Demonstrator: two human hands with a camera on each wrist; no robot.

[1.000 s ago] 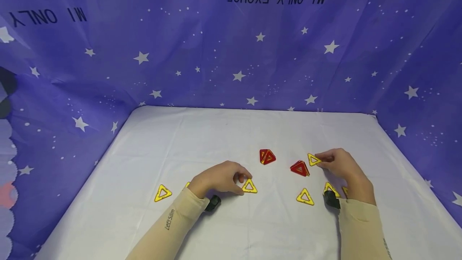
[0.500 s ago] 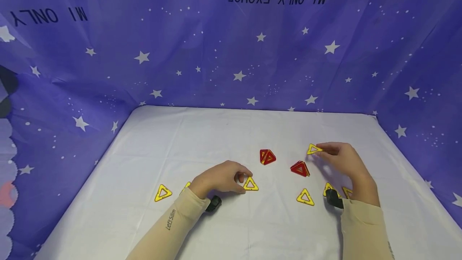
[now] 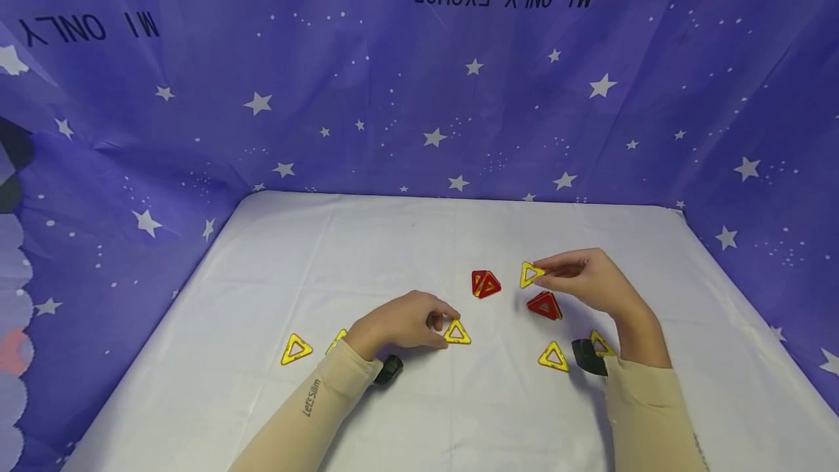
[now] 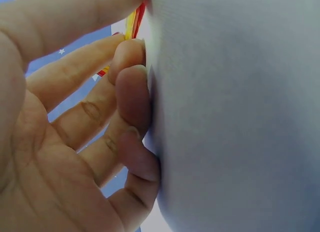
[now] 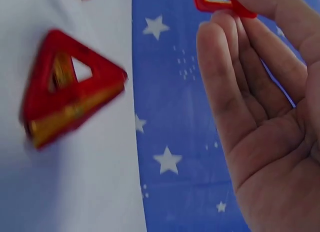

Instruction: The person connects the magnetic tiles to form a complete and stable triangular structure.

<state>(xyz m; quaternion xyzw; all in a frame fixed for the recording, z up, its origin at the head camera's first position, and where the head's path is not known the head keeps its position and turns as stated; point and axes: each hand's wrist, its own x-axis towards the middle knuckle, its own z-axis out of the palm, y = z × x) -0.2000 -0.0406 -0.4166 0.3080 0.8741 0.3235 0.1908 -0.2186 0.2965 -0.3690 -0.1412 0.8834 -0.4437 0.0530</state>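
Your right hand (image 3: pixel 590 279) pinches a yellow triangle tile (image 3: pixel 531 274) at its fingertips, lifted off the table (image 3: pixel 328 253), tile pointing left. It hangs between two red pyramids: the far one (image 3: pixel 486 284) just left of it, the near one (image 3: pixel 545 305) just below, toward you. Your right hand is the closer to both. Your left hand (image 3: pixel 403 321) rests on the table, fingers curled, tips pinching a second yellow tile (image 3: pixel 456 332) lying flat. Loose yellow tiles lie by each wrist (image 3: pixel 296 349) (image 3: pixel 553 357).
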